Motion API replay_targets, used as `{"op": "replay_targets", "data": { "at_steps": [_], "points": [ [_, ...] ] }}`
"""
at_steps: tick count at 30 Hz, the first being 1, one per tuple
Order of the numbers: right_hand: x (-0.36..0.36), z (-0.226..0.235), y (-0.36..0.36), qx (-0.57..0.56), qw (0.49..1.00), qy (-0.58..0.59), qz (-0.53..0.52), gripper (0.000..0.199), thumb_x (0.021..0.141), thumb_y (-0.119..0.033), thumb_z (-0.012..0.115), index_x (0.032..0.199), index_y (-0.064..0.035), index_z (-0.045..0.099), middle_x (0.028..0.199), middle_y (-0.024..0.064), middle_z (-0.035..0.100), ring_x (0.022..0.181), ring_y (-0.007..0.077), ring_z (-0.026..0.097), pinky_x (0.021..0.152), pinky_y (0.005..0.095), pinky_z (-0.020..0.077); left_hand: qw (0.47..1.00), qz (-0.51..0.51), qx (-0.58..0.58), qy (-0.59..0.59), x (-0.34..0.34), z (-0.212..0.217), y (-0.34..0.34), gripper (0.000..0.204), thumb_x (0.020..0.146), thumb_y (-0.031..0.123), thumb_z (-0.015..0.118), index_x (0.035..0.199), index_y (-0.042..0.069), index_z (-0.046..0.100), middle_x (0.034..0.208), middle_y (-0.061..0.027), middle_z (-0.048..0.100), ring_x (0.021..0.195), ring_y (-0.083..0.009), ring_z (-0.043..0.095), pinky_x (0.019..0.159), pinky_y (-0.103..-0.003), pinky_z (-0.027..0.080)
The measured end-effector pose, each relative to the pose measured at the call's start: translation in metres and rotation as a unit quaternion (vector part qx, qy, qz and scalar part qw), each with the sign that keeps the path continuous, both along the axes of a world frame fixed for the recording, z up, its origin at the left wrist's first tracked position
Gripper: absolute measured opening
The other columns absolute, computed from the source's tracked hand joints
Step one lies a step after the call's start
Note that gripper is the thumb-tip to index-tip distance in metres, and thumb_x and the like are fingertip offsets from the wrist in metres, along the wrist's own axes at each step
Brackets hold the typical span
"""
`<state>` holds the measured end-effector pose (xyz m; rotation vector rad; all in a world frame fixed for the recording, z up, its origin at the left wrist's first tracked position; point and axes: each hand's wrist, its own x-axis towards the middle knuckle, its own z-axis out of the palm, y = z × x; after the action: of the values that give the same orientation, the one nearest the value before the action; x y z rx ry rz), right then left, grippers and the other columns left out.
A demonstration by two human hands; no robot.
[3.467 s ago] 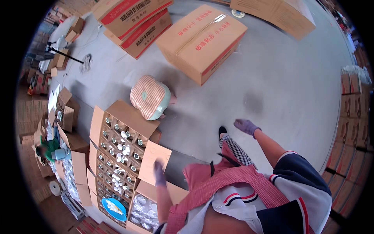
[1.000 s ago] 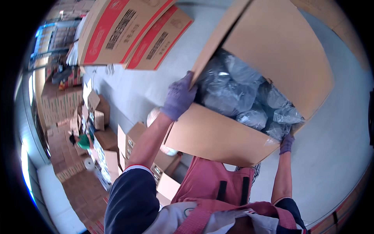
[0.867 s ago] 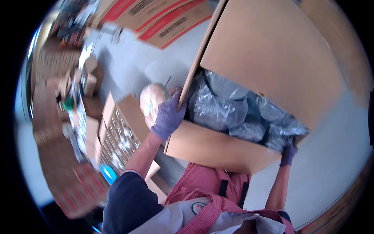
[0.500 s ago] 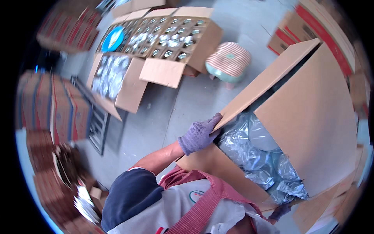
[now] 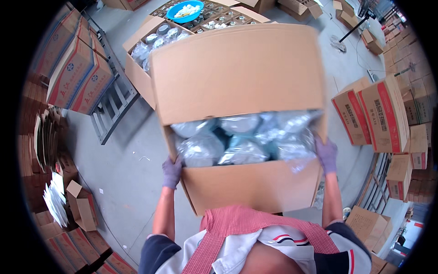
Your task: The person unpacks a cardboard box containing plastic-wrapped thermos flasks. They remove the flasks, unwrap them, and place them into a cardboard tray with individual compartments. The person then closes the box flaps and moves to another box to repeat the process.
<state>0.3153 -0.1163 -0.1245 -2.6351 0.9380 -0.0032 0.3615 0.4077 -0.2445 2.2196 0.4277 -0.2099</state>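
I hold a large open cardboard box (image 5: pixel 246 187) up in front of my chest. Several items wrapped in clear plastic (image 5: pixel 242 139) fill it, and its big flap (image 5: pixel 237 68) stands open on the far side. My left hand (image 5: pixel 172 172), in a purple glove, grips the box's left edge. My right hand (image 5: pixel 326 155), gloved the same, grips the right edge. Both forearms come up from below along the box's sides.
Beyond the flap lie open cartons of wrapped glassware (image 5: pixel 153 41) and a blue bowl (image 5: pixel 188 10). A metal pallet frame (image 5: pixel 112 109) lies on the grey floor at left. Stacked red-and-brown cartons (image 5: pixel 75 73) stand left, more cartons (image 5: pixel 378 114) right, and small open boxes (image 5: pixel 82 205) lower left.
The view has swung round while I carry the box. The box now sits square in front of me with the flap away; the open cartons moved from upper left to behind it.
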Motion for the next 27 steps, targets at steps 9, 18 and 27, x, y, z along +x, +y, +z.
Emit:
{"op": "replay_targets", "data": {
  "at_steps": [9,18,27],
  "points": [
    [0.295,-0.133,0.05,0.002,0.937,0.133,0.323,0.052,0.082,-0.048,0.052,0.109,-0.0046,0.061,0.105,0.021,0.063,0.098,0.0336,0.06,0.086,0.0412,0.0461,0.981,0.178,0.037,0.063,-0.018,-0.119,0.016,0.036,0.08,0.023,0.059,0.099,-0.007,0.059,0.081,-0.0203,0.065,0.075,-0.028,0.064,0.07,-0.04,0.049],
    [0.461,-0.291,0.005,0.031,0.918,0.208,0.337,0.045,0.079,-0.039,0.057,0.106,-0.0037,0.064,0.111,0.0185,0.062,0.102,0.0328,0.061,0.087,0.0399,0.048,0.94,0.289,-0.031,0.177,0.062,-0.247,-0.083,0.037,0.081,0.022,0.06,0.105,-0.006,0.058,0.085,-0.0126,0.064,0.073,-0.0195,0.058,0.066,-0.036,0.048],
    [0.382,-0.307,0.02,-0.043,0.768,0.087,0.633,0.032,0.085,-0.035,0.053,0.107,-0.0121,0.059,0.107,0.0085,0.061,0.108,0.027,0.053,0.099,0.0419,0.036,0.969,0.211,0.123,0.021,0.129,-0.268,-0.129,0.069,0.075,0.026,0.069,0.129,-0.005,0.039,0.127,-0.0298,0.044,0.116,-0.0415,0.045,0.096,-0.042,0.039]
  ]
}}
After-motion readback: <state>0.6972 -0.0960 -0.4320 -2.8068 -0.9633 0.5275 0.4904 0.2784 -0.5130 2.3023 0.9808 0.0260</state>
